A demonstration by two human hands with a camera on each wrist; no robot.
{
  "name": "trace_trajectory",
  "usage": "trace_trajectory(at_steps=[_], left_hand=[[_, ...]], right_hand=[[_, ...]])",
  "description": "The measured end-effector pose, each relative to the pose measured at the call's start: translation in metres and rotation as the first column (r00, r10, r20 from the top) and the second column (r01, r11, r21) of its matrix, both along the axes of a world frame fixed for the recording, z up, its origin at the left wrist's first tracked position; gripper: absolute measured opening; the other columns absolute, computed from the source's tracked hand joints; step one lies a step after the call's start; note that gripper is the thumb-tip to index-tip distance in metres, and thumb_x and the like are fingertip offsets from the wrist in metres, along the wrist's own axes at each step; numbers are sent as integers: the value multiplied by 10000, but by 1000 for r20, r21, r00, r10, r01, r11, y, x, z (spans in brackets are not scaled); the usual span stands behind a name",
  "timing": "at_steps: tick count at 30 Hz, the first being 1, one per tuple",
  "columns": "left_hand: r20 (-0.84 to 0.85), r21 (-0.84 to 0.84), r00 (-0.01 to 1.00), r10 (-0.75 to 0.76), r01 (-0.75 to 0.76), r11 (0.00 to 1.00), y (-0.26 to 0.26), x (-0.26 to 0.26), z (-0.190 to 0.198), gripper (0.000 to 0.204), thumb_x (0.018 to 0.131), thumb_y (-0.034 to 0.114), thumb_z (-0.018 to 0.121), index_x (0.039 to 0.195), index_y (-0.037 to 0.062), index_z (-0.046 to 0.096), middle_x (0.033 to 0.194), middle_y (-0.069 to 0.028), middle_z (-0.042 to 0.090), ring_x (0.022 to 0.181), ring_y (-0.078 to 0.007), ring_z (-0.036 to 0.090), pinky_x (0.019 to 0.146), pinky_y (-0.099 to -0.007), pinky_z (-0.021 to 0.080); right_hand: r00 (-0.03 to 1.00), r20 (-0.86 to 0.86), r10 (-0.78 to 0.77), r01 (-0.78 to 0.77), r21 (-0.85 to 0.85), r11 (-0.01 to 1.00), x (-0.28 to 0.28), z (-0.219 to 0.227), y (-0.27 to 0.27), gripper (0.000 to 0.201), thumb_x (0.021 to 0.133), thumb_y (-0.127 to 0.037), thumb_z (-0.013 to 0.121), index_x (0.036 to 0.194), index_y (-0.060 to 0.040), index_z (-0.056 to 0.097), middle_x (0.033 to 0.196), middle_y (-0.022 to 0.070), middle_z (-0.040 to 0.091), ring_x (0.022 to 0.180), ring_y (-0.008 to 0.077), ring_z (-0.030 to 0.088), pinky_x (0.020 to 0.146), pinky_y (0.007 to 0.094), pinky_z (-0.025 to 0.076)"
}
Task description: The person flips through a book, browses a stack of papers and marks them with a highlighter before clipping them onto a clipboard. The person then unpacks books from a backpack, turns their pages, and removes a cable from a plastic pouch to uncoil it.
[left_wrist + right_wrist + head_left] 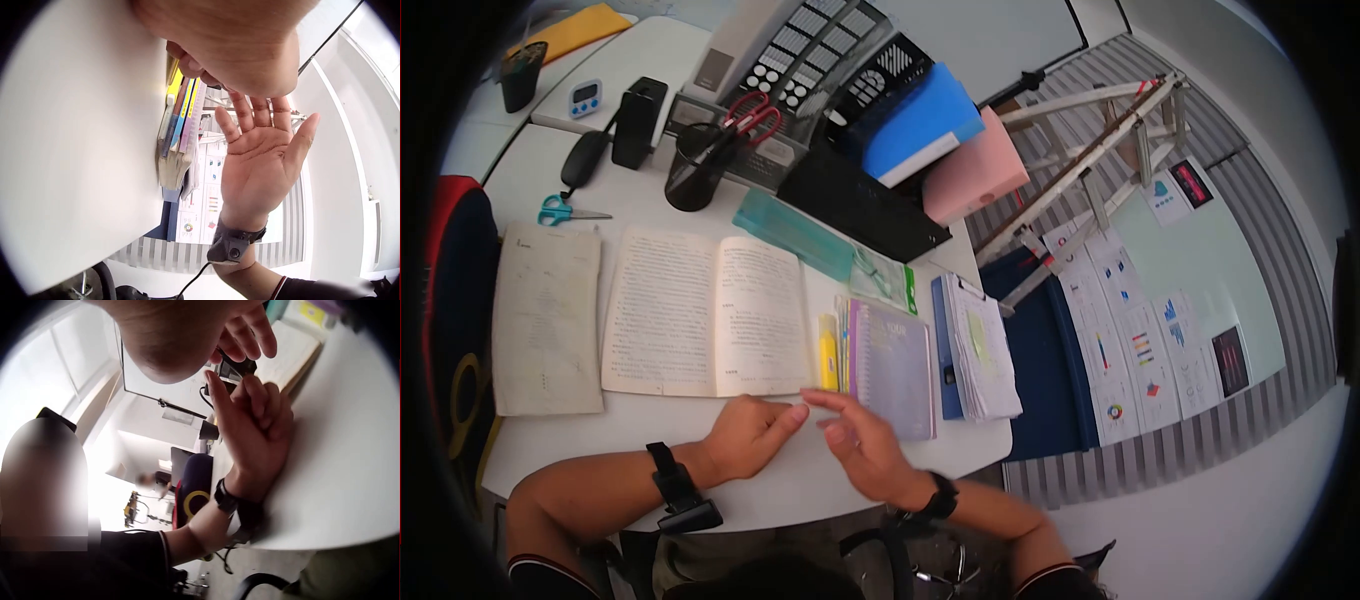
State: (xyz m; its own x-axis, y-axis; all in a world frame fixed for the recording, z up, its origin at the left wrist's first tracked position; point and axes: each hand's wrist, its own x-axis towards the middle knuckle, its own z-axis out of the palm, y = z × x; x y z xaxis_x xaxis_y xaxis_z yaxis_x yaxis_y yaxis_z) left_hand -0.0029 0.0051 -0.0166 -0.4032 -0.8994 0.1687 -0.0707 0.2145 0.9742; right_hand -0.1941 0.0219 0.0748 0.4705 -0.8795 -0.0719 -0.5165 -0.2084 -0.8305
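In the head view my left hand rests at the desk's front edge with its thumb out, below an open book. The right wrist view shows that hand with curled fingers and nothing in them. My right hand is held just right of it, below a yellow highlighter and a purple spiral notebook. In the left wrist view its palm faces the camera, fingers spread and empty.
Left of the book lies a worn paper booklet, with teal scissors above it. Behind stand a black pen holder, a blue folder and a teal case. A clipboard with papers lies at the right edge.
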Motion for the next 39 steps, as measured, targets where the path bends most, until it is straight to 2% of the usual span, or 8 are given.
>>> trace_trajectory(at_steps=[1, 3, 7, 9, 10, 13, 17, 39], left_hand=[[-65, -24, 998, 21, -22, 999, 0, -1, 1, 506, 1028, 345, 499, 725, -30, 653, 577, -221, 567, 513, -383, 558, 532, -426, 456], [-60, -19, 998, 17, -18, 1000, 0, -2, 0, 510, 1029, 341, 500, 718, -34, 647, 573, -219, 563, 506, -372, 553, 533, -422, 456], [-36, 6, 999, 7, -7, 1000, -1, -5, 2, 547, 1038, 339, 485, 656, -36, 594, 526, -194, 507, 472, -328, 493, 518, -413, 428], [-13, 0, 1000, 3, -3, 1000, -2, -6, 3, 556, 1040, 339, 480, 638, -34, 574, 514, -185, 487, 465, -317, 470, 511, -412, 414], [5, 5, 1000, 0, 0, 1000, -2, -6, 3, 557, 1041, 334, 478, 628, -32, 554, 509, -179, 470, 463, -315, 446, 508, -412, 400], [22, 19, 1000, -10, 9, 1000, -2, -5, 4, 550, 1040, 321, 477, 618, -28, 529, 505, -173, 449, 464, -316, 413, 503, -413, 381], [27, 46, 1000, -16, 14, 999, -3, -7, 6, 517, 1032, 297, 489, 623, -18, 515, 511, -170, 442, 472, -327, 397, 507, -413, 372], [106, -14, 994, -39, 40, 999, -5, -12, 5, 489, 1011, 280, 548, 612, -4, 529, 504, -161, 466, 451, -336, 429, 482, -415, 371]], right_hand=[[1000, -1, -16, 16, 4, 1000, -7, 9, -8, 525, 1045, -407, 464, 1332, 30, 503, 1378, 177, 537, 1257, 246, 538, 1042, 350, 439], [937, -327, 124, -244, -354, 903, -22, 22, -26, 536, 993, -402, 570, 1330, 11, 518, 1399, 213, 523, 1292, 331, 526, 1027, 395, 465], [813, -550, 190, -486, -462, 742, -57, 28, -80, 632, 931, -459, 631, 1345, 2, 502, 1439, 254, 464, 1335, 413, 459, 1087, 464, 408], [668, -713, 215, -650, -419, 634, -71, 27, -102, 801, 890, -524, 653, 1441, -1, 398, 1539, 264, 321, 1436, 423, 306, 1170, 505, 268], [672, -710, 210, -645, -422, 638, -77, 22, -110, 801, 890, -524, 653, 1441, -1, 398, 1539, 264, 321, 1436, 423, 306, 1170, 505, 268], [768, -639, -34, -324, -435, 840, -97, -2, -128, 999, 894, -653, 538, 1572, -37, 140, 1617, 279, 80, 1511, 424, 35, 1203, 545, 32], [699, -699, -148, -187, -378, 907, -109, -56, -122, 962, 927, -656, 469, 1572, -26, 132, 1612, 289, 90, 1509, 431, 36, 1194, 565, 14], [747, -654, -121, -196, -390, 900, -110, -54, -120, 945, 929, -666, 454, 1563, -26, 171, 1599, 274, 168, 1508, 408, 92, 1194, 560, 21]])
